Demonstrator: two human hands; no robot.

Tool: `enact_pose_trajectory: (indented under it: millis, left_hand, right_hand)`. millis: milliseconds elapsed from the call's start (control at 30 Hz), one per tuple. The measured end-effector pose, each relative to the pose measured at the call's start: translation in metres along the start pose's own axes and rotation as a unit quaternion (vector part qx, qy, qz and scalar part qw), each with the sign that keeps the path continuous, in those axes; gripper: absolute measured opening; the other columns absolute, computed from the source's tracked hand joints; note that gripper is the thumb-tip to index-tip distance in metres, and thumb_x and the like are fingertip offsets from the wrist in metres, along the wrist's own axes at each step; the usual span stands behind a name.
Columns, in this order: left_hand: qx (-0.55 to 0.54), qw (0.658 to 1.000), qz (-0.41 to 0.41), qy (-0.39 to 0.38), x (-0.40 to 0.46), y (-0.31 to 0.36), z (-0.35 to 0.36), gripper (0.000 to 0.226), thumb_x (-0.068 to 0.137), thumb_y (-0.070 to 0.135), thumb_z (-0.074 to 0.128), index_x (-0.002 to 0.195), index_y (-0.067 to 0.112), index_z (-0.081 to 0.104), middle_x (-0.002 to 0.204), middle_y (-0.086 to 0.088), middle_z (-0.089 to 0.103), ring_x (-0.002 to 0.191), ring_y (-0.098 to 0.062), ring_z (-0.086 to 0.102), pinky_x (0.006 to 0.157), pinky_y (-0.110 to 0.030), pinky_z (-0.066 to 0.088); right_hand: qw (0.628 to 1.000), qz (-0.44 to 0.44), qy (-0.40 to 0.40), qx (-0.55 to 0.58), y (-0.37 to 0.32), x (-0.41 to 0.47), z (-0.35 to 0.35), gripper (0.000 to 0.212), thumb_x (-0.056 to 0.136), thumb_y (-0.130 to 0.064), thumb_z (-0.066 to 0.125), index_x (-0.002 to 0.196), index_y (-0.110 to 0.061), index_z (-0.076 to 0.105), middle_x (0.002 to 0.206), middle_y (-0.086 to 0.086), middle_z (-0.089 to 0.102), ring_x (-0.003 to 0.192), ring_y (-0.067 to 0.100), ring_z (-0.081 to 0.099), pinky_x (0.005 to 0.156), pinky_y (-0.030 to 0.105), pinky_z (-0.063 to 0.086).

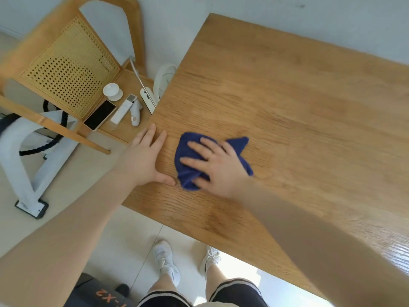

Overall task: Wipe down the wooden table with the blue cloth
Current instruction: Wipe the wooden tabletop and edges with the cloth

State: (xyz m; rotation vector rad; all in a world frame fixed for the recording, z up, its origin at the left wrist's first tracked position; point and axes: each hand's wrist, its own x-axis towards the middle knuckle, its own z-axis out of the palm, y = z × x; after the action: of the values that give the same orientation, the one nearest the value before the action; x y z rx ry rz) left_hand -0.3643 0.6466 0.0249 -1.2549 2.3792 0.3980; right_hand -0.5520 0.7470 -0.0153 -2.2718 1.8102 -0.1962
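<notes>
1. Pale floor tiles (pixel 124 235) and a white wall (pixel 332 23) frame the wooden table (pixel 287 96), whose oak-like top stretches far ahead and to the right of both hands.
2. The right hand (pixel 218 163) lies flat with fingers spread on the blue cloth (pixel 188 156), pressing it to the wood; nothing is pinched or gripped.
3. The left hand (pixel 143 158) rests just beside the cloth at the table's edge, fingers straight and together, holding nothing, apparently bracing.
4. The cloth is bunched, soft terry with a loose corner sticking out beyond the right hand's knuckles.
5. To wipe well, I judge it best to keep the palm's pressure even and sweep in overlapping passes along the grain, out toward the large area beyond the hands.
6. Past the left fingertips, a rattan-backed chair (pixel 66 69) carries a phone (pixel 100 115), a remote (pixel 124 108) and a small white cup (pixel 112 91).
</notes>
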Motion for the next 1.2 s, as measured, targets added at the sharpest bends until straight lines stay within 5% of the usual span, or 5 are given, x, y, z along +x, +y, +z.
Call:
enact_pose_trajectory:
  millis: [167,600,800,1033,1200]
  left_hand:
    - [-0.003,1.000,0.012,0.012,0.000,-0.005,0.004,0.134,0.049,0.081,0.058,0.148,0.024,-0.011,0.156,-0.004,-0.019,0.144,-0.022,-0.010,0.118,-0.040,0.008]
    - [-0.094,0.976,0.197,0.007,0.003,-0.090,-0.015,0.125,0.053,0.087,0.049,0.148,0.022,-0.002,0.152,0.016,-0.007,0.139,-0.002,0.001,0.110,-0.021,0.007]
    - [-0.096,0.963,0.210,0.137,-0.003,-0.138,-0.017,0.071,0.086,0.038,0.060,0.145,0.012,0.030,0.148,-0.005,0.036,0.133,-0.022,0.037,0.099,-0.025,0.028]
    - [-0.061,0.969,0.222,0.089,0.003,-0.162,-0.030,0.064,0.091,0.025,0.055,0.147,0.016,0.024,0.152,0.000,0.027,0.136,-0.017,0.032,0.103,-0.031,0.035]
    - [-0.070,0.965,0.231,0.099,0.001,-0.168,-0.027,0.062,0.092,0.023,0.054,0.146,0.015,0.026,0.150,-0.001,0.032,0.132,-0.018,0.039,0.096,-0.032,0.041]
  right_hand:
    - [0.987,0.162,0.023,0.011,0.008,0.055,-0.006,0.047,0.092,-0.048,0.039,0.139,-0.043,0.035,0.156,-0.001,0.019,0.143,0.027,0.010,0.111,0.048,0.005]
    - [0.990,0.136,0.048,0.003,-0.057,0.075,0.014,0.046,0.088,-0.050,0.032,0.130,-0.041,0.049,0.148,0.000,0.038,0.136,0.029,0.033,0.104,0.050,0.022]
    - [0.971,0.234,0.052,-0.014,-0.078,0.132,0.018,0.041,0.094,-0.045,0.035,0.135,-0.042,0.042,0.155,0.000,0.022,0.143,0.027,0.014,0.109,0.048,0.008]
    - [0.990,0.132,0.049,-0.023,-0.136,0.083,0.038,0.039,0.088,-0.046,0.034,0.117,-0.039,0.059,0.143,0.001,0.045,0.132,0.031,0.039,0.099,0.046,0.021]
    - [0.963,0.261,0.063,-0.007,-0.113,0.123,0.027,0.044,0.087,-0.049,0.031,0.119,-0.038,0.059,0.150,-0.001,0.035,0.139,0.029,0.026,0.106,0.050,0.017]
